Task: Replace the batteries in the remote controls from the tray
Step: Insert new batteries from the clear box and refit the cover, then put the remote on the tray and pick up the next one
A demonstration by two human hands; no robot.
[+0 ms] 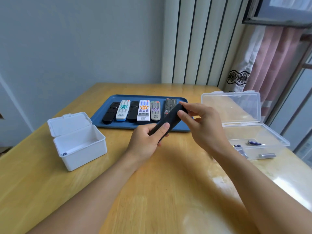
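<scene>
- Head view: a wooden table [152,191] stands against a pale wall, with a blue tray [104,114] at its far middle.
- Six remotes lie side by side on the tray, all pointing away from the person: a black one [110,113] at the left, a white one with teal buttons [122,110], a second black one [133,111], a white one with orange and blue buttons [143,110], a grey one with purple buttons [155,110], and a dark one with many buttons [169,104] partly hidden behind the hands.
- A seventh, a black remote [170,118], is held in the air above the tray's near edge, tilted so its far end rises to the right.
- The left hand [148,141] grips the lower end of that remote, fingers curled under it and thumb laid across the top.
- The right hand [200,122] pinches the upper end between thumb and forefinger, the other fingers loosely curled.
- To the left of the tray sits a white box [79,146] with its hinged lid standing open; something small and dark lies in its near corner, too small to identify.
- To the right sits a clear plastic case [253,132], lid open, with several batteries [255,142] lying in its near half, some hidden by the right wrist.
- A curtain [270,56] hangs at the far right beside a window.
</scene>
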